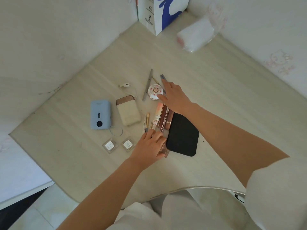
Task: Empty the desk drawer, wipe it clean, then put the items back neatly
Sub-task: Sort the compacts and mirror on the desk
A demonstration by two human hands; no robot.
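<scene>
Small items lie spread on the pale desk top (224,100). My left hand (149,145) rests with straight fingers on the near ends of several lip gloss tubes (163,117) and covers a small brown packet (164,151). My right hand (174,97) reaches flat over the far ends of the tubes, its thumb touching a round floral compact (154,91) and its fingertips on a blue-grey pen (162,77). A black flat case (182,135) lies right of the tubes. No drawer is in view.
A blue power bank (100,114), a beige power bank (127,113) and a white plug (124,85) lie to the left. A grey pen (147,85) and two clear square boxes (110,145) are nearby. A paper bag (159,14) and a plastic-wrapped pack (196,35) sit at the back.
</scene>
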